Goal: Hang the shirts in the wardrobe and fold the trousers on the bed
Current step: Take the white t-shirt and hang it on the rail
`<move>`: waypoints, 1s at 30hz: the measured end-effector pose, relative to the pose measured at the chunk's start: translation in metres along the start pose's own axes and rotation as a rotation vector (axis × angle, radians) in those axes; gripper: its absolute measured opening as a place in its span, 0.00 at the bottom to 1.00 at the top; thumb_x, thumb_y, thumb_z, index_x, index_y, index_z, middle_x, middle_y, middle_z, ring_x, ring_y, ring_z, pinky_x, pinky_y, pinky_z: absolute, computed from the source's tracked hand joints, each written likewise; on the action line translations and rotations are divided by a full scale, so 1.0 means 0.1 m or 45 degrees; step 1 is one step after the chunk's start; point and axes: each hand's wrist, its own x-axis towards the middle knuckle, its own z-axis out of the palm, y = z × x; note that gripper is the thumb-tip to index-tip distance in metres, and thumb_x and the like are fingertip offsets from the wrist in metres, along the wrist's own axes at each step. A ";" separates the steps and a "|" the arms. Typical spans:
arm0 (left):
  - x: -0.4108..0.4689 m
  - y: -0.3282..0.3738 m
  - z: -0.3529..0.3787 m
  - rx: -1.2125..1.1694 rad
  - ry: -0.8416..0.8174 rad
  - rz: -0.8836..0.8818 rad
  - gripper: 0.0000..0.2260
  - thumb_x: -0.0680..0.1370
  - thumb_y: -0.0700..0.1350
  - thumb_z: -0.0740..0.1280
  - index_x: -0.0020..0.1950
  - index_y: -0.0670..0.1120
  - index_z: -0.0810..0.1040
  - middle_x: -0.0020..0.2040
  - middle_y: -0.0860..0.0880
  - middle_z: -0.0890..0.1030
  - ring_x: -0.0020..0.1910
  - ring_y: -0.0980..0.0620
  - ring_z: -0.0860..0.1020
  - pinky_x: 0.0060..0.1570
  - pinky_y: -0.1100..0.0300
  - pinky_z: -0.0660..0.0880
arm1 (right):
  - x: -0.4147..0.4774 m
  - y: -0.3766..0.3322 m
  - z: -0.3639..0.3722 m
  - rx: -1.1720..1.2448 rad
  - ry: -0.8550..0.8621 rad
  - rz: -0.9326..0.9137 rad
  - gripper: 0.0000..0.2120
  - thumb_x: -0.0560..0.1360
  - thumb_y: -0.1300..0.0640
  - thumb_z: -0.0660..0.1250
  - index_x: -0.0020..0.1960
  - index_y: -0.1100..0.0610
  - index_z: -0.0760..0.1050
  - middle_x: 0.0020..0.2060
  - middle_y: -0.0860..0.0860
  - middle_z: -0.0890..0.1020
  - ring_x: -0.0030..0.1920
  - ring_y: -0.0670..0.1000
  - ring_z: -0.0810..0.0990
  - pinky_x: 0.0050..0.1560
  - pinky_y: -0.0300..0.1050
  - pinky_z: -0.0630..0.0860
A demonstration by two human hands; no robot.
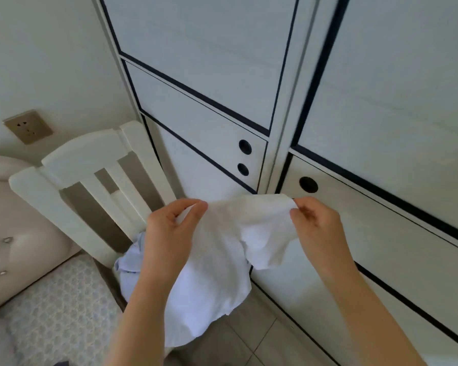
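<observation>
I read both grips as closed on cloth. The left grip [173, 223] pinches the top edge of the white shirt [217, 273] between thumb and curled fingers. The right grip [315, 220] pinches the same edge at its far corner, thumb against forefinger, the other fingers curled in. The edge spans between the 2 grips, slightly slack. The body of the shirt hangs below them, with 1 short sleeve dropping under the right grip.

Behind and below the left grip, a light blue garment [131, 262] lies bunched at the foot of a white slatted chair [90, 159]. The white shirt covers part of it, so I cannot tell what kind of garment it is. The chair back rises above and to the left of the left grip.

Directly beyond both grips stands the wardrobe [196, 88], doors closed, white panels with dark trim. It carries 3 round black pulls [245, 147]: 2 above the span of cloth, 1 just above the right grip. Below the grips is tiled floor [249, 339]. Well left of the left grip are the bed [58, 299] with a patterned cover, a tufted headboard [11, 220] and a wall socket [28, 126].
</observation>
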 end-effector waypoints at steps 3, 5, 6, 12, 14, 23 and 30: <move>-0.12 0.11 0.20 -0.008 -0.067 0.086 0.06 0.78 0.43 0.69 0.43 0.50 0.84 0.39 0.59 0.83 0.41 0.62 0.80 0.45 0.64 0.75 | -0.12 0.15 -0.16 -0.028 -0.116 0.093 0.09 0.77 0.63 0.61 0.44 0.55 0.79 0.37 0.53 0.81 0.39 0.53 0.78 0.38 0.40 0.72; -0.20 0.17 0.33 -0.002 -0.106 0.132 0.06 0.78 0.42 0.69 0.43 0.50 0.84 0.39 0.60 0.83 0.41 0.62 0.80 0.44 0.66 0.76 | -0.20 0.29 -0.29 -0.055 -0.167 0.183 0.08 0.75 0.64 0.60 0.44 0.58 0.78 0.38 0.57 0.79 0.36 0.55 0.73 0.36 0.43 0.68; -0.25 0.19 0.40 0.005 -0.131 0.156 0.06 0.78 0.42 0.69 0.42 0.50 0.84 0.39 0.60 0.83 0.41 0.62 0.80 0.43 0.68 0.76 | -0.24 0.37 -0.38 -0.085 -0.182 0.238 0.08 0.75 0.64 0.60 0.44 0.59 0.78 0.38 0.57 0.79 0.35 0.53 0.72 0.35 0.43 0.67; -0.66 0.34 0.81 0.048 -0.366 0.213 0.06 0.77 0.42 0.70 0.42 0.50 0.85 0.38 0.56 0.84 0.39 0.60 0.81 0.41 0.70 0.76 | -0.58 0.68 -1.04 -0.143 -0.168 0.318 0.23 0.78 0.62 0.58 0.69 0.44 0.64 0.58 0.42 0.74 0.45 0.46 0.78 0.42 0.34 0.71; -0.84 0.36 0.96 0.044 -0.338 0.209 0.06 0.77 0.43 0.69 0.43 0.49 0.84 0.37 0.56 0.84 0.38 0.60 0.80 0.39 0.71 0.75 | -0.72 0.72 -1.26 -0.248 -0.266 0.121 0.28 0.78 0.64 0.57 0.70 0.38 0.63 0.66 0.34 0.66 0.58 0.39 0.72 0.55 0.33 0.67; -1.85 0.36 1.66 -0.073 -0.303 0.122 0.12 0.81 0.45 0.62 0.39 0.43 0.74 0.31 0.49 0.67 0.32 0.54 0.64 0.31 0.65 0.63 | -1.41 1.30 -2.06 -0.006 -0.726 0.319 0.15 0.80 0.59 0.57 0.54 0.44 0.79 0.49 0.41 0.84 0.55 0.40 0.79 0.58 0.36 0.73; -2.57 0.51 2.27 -0.422 -0.597 -0.128 0.13 0.81 0.42 0.62 0.37 0.46 0.75 0.33 0.47 0.72 0.33 0.51 0.70 0.35 0.58 0.67 | -1.68 2.18 -2.80 0.115 -0.270 0.882 0.14 0.80 0.48 0.58 0.57 0.55 0.77 0.47 0.50 0.83 0.45 0.50 0.80 0.45 0.42 0.74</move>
